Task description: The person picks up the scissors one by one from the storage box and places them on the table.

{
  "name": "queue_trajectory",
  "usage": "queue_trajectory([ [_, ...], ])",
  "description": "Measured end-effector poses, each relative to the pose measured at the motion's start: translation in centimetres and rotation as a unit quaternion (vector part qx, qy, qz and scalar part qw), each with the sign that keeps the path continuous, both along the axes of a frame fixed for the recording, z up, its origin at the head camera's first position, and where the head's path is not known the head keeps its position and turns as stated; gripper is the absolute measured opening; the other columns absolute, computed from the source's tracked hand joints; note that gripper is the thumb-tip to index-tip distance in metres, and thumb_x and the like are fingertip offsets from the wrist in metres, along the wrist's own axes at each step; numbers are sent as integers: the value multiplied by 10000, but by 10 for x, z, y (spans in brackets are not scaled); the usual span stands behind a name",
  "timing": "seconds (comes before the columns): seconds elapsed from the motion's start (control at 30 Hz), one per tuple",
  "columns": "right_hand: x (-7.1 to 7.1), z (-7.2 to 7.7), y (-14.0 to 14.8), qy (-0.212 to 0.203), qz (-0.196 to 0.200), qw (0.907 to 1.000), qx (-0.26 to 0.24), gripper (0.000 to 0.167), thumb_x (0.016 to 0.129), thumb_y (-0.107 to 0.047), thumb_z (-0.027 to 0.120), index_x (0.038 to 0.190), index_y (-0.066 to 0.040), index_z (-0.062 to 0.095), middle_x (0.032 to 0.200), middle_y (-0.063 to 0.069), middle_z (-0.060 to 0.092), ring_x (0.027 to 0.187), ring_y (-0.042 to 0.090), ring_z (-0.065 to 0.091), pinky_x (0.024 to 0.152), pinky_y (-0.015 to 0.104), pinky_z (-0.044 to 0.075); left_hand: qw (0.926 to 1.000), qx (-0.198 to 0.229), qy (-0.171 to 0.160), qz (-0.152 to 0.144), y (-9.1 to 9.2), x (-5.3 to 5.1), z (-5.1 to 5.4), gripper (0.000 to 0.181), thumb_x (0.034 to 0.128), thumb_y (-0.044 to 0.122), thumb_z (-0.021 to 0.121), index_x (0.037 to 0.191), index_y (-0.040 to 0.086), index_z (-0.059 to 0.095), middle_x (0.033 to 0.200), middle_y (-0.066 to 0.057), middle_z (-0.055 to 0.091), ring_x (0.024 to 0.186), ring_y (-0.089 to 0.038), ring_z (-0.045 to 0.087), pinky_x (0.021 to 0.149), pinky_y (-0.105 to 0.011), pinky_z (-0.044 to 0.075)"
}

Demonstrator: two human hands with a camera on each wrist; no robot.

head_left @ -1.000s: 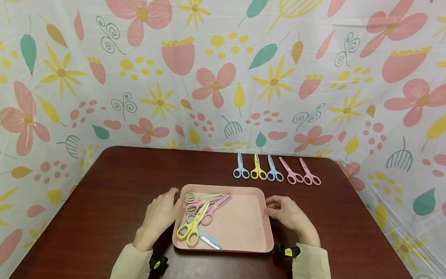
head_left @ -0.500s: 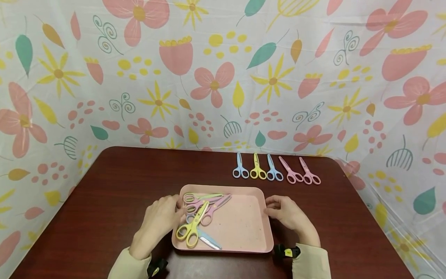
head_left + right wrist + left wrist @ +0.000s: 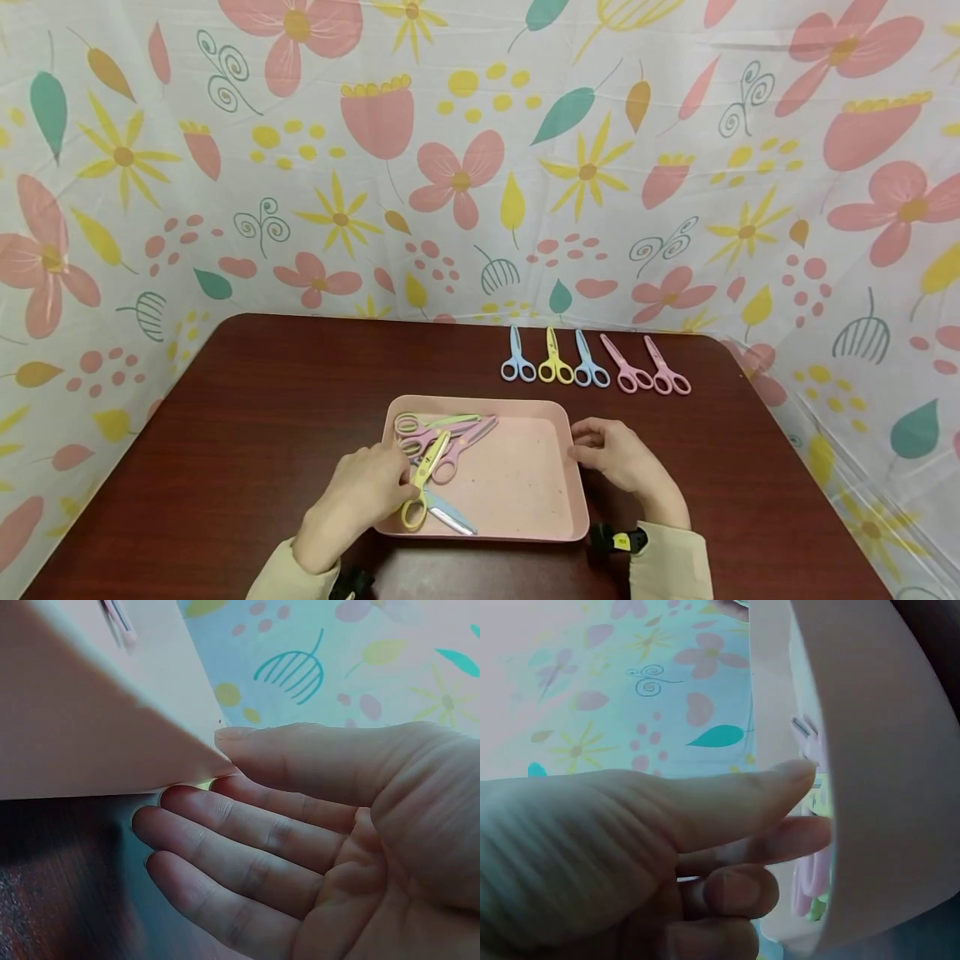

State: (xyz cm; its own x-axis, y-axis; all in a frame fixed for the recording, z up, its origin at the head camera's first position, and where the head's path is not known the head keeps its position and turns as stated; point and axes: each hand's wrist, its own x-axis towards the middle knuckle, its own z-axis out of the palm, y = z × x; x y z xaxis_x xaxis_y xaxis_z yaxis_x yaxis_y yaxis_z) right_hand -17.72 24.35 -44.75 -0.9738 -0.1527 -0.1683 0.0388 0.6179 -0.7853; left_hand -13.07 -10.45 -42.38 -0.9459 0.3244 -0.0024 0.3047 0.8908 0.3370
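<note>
Flowered cloth (image 3: 465, 179) hangs at the brown table (image 3: 262, 400)'s twelve o'clock; at six, a pink tray (image 3: 517, 483) holds yellow scissors (image 3: 428, 467). The left hand (image 3: 370, 485) is at them, pinch unclear; the right hand (image 3: 621, 458), fingers loosely extended, at the tray's three.

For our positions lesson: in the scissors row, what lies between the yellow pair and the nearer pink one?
The head view shows blue scissors between the yellow scissors and nearer pink scissors.
</note>
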Motion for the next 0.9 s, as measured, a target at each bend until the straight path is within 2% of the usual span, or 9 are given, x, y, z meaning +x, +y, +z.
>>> queue_trajectory([
  [0.17, 0, -1, 1, -1, 1, 10000, -6, 244, 880, -41, 686, 1111, 29, 652, 932, 86, 701, 812, 184, 670, 736, 377, 545, 9998, -190, -102, 12, 2, 1, -4, 419, 707, 296, 840, 509, 207, 481, 529, 92, 430, 492, -123, 424, 468, -349, 346],
  [0.3, -1, -1, 1, -15, 17, 10000, -25, 238, 882, -43, 688, 1108, 24, 655, 930, 84, 703, 810, 184, 671, 737, 373, 544, 9983, -542, -207, 110, 4, 0, -6, 446, 659, 363, 864, 525, 193, 474, 552, 67, 445, 525, -155, 455, 494, -376, 377],
  [0.53, 2, 0, 1, 7, 115, 9999, -75, 250, 884, -60, 695, 1111, 35, 650, 947, 104, 702, 824, 197, 674, 736, 380, 545, 9925, -1149, -295, 288, 8, -1, -8, 471, 654, 425, 864, 609, 172, 469, 622, 29, 468, 593, -197, 496, 554, -418, 417],
  [0.67, 2, 0, 1, 5, 151, 9998, -142, 248, 882, -59, 699, 1105, 39, 650, 946, 108, 701, 824, 203, 673, 735, 386, 544, 9931, -1143, -93, 256, 9, 2, -8, 473, 655, 386, 867, 591, 165, 453, 592, 28, 449, 557, -178, 462, 517, -404, 402],
  [0.8, 1, 0, 1, 40, 149, 9998, -100, 249, 882, -63, 700, 1105, 36, 651, 946, 102, 701, 829, 198, 671, 736, 378, 542, 9950, -946, 312, 115, 8, 2, -11, 444, 664, 268, 851, 560, 162, 433, 582, 16, 445, 529, -185, 462, 489, -410, 407],
  [0.9, 1, 0, 2, 19, 159, 9998, -110, 240, 886, -64, 695, 1101, 35, 653, 946, 98, 701, 833, 194, 670, 739, 370, 540, 9955, -802, 494, 57, 7, 1, -13, 394, 646, 178, 807, 542, 158, 427, 592, 1, 456, 524, -204, 472, 487, -430, 414],
])
